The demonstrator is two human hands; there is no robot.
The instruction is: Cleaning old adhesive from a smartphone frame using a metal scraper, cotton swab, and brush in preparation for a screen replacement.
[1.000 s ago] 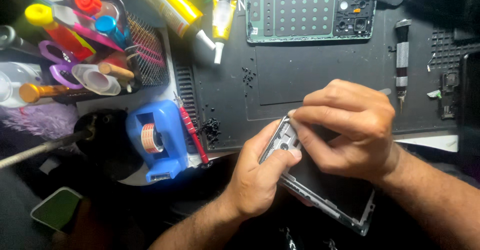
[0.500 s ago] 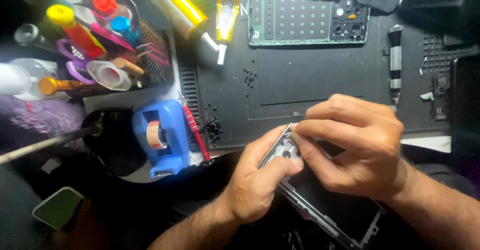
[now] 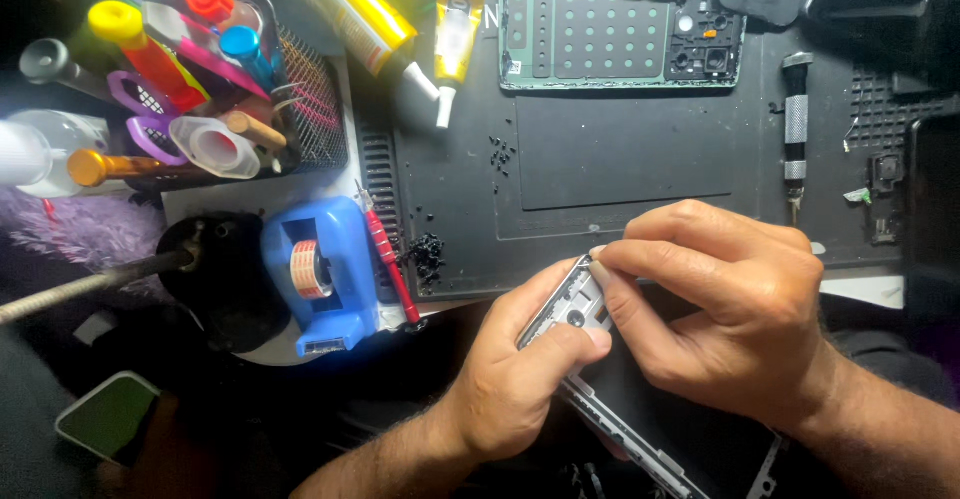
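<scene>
I'm gripping the phone frame with my left hand, thumb pressing its top corner, at the near edge of the black mat. My right hand is pinching that corner, fingertips together. A blue tape dispenser is sitting to the left.

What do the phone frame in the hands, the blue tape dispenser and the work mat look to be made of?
Phone frame, held by the left hand and right hand: apparently metal, with a silvery edge glint, though possibly painted plastic. Blue tape dispenser: moulded plastic, glossy with soft highlights. Work mat: probably rubber or silicone, matte black with moulded recesses.
</scene>
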